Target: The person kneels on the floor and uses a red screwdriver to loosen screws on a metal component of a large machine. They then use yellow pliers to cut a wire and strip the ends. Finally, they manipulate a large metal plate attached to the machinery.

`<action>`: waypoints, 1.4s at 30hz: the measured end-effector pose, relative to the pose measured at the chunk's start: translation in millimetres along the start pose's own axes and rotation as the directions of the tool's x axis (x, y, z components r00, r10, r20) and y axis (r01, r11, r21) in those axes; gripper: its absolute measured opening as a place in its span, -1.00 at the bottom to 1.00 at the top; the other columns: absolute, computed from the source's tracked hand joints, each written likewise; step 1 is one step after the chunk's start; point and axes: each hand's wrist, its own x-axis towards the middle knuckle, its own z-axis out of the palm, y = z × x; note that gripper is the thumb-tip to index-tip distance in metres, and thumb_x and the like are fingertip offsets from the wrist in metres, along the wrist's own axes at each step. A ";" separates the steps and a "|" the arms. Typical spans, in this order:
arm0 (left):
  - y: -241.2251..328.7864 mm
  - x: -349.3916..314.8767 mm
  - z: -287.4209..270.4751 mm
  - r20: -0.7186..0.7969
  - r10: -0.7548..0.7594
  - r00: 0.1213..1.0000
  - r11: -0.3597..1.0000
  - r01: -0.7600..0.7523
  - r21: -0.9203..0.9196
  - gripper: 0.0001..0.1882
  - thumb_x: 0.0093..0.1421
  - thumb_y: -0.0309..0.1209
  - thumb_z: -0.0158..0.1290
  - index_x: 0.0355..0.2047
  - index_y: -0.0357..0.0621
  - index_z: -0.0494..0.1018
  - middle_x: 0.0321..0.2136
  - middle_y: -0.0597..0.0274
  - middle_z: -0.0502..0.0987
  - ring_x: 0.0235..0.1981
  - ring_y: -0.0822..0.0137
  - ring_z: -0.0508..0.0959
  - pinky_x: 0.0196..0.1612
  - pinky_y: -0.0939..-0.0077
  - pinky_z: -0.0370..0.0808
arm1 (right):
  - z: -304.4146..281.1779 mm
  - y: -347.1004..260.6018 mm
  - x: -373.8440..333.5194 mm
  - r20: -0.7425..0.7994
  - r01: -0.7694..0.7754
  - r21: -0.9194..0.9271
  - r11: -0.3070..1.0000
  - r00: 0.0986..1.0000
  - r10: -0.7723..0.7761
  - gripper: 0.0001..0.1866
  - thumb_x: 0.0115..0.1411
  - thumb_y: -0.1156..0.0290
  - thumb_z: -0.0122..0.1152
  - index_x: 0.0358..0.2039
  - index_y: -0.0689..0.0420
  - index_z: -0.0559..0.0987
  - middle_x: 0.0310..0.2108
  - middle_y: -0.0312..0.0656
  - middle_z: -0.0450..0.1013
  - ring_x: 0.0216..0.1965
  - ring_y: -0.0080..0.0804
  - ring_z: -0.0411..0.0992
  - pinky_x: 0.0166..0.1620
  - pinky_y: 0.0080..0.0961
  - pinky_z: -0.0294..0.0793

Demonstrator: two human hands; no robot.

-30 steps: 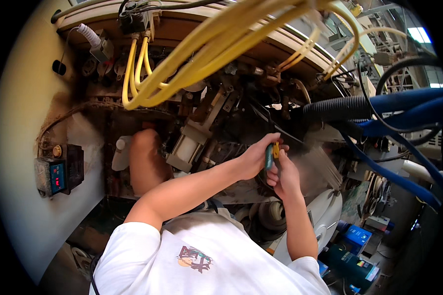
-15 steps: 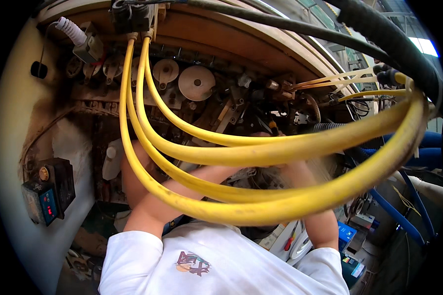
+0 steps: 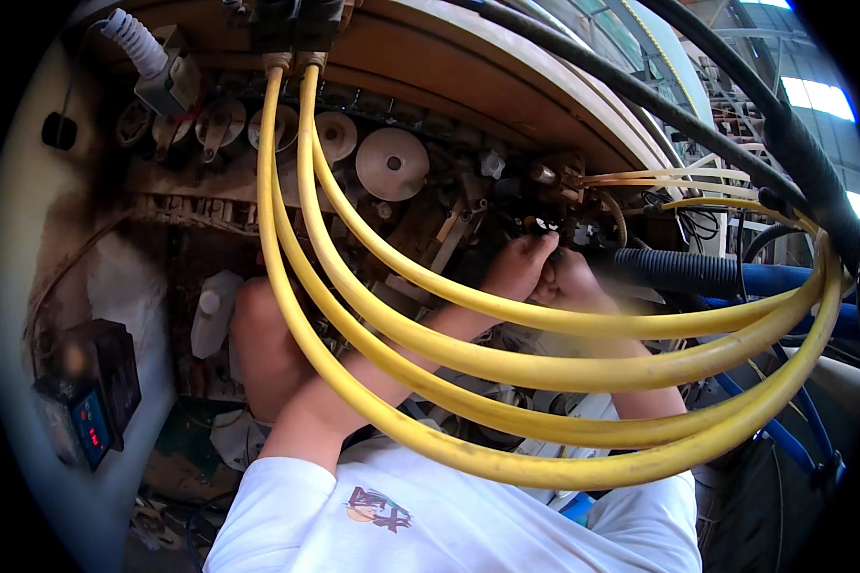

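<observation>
Both hands are close together inside a dusty machine, at the dark mechanism (image 3: 535, 218) right of its middle. My left hand (image 3: 521, 269) is closed, fingertips pressed together just below the mechanism. Beside it my right hand (image 3: 578, 283) is closed too, its fingers curled toward the left hand. Whatever lies between the fingers is too small or hidden to make out. Several thick yellow hoses (image 3: 468, 358) loop across in front of my forearms and cover part of the right one.
A row of round discs (image 3: 392, 164) lines the machine's back. At the left are a control box with a lit display (image 3: 91, 420) and a grey connector with a white spiral sleeve (image 3: 167, 81). A black corrugated hose (image 3: 674, 272) runs right of my hands; dark cables cross the upper right.
The yellow hoses sit lower in view and uncover my hands. My hands now show closed together at the dark mechanism; the small yellow-orange item seen there before no longer shows.
</observation>
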 end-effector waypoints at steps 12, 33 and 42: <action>-12.9 10.2 12.1 -0.234 0.289 0.928 0.957 -0.280 0.069 -0.45 0.41 0.11 -0.02 -0.35 -0.21 0.42 -0.54 0.29 0.43 -0.47 0.47 0.42 -0.36 0.51 0.41 | 15.4 -12.0 11.4 -0.077 0.183 -0.181 0.966 0.977 -0.200 -0.66 0.41 0.27 -0.17 -0.56 -0.10 0.37 -0.71 -0.42 0.21 -0.73 -0.50 0.13 -0.63 -0.52 0.06; 2.3 -19.5 12.2 -0.174 0.204 0.963 0.977 -0.212 -0.025 -0.33 0.43 0.21 -0.13 -0.31 -0.24 0.53 -0.47 0.34 0.53 -0.40 0.51 0.47 -0.27 0.52 0.42 | 41.0 -48.7 -9.0 -0.060 -0.048 -0.290 0.956 0.998 0.032 -0.78 0.33 0.06 0.13 -0.23 -0.10 0.56 -0.60 -0.36 0.25 -0.69 -0.56 0.09 -0.64 -0.63 -0.02; -6.7 -16.3 6.3 -0.115 0.292 0.950 0.956 -0.294 0.002 -0.42 0.43 0.10 -0.03 -0.24 -0.25 0.59 -0.44 0.26 0.61 -0.36 0.48 0.54 -0.25 0.49 0.45 | 35.4 -44.8 -11.9 -0.015 -0.007 -0.181 0.983 1.000 0.004 -0.84 0.36 0.27 0.09 -0.23 0.04 0.57 -0.62 -0.34 0.23 -0.67 -0.58 0.10 -0.65 -0.56 -0.02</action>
